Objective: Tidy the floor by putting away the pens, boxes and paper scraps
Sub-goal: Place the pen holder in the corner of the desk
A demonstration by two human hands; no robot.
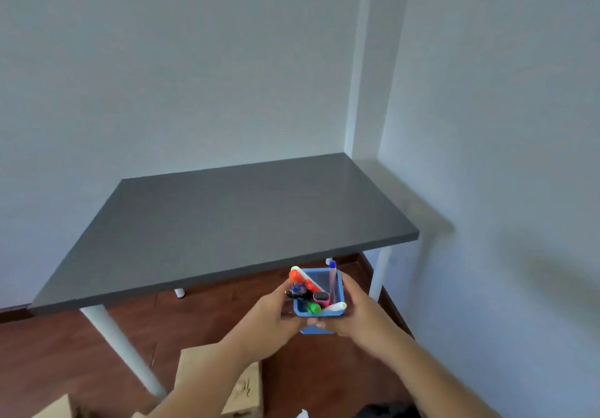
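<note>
Pens (313, 291), mixed colours, upright in blue holder (319, 312), both hands' grip around it.

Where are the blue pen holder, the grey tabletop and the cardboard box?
blue pen holder (337, 291): head view, right inner wall.
grey tabletop (227, 223): head view, bare middle of top.
cardboard box (242, 391): head view, side face with marking.

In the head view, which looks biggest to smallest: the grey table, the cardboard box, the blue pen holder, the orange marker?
1. Table
2. Cardboard box, partly hidden by an arm
3. Pen holder
4. Orange marker
</note>
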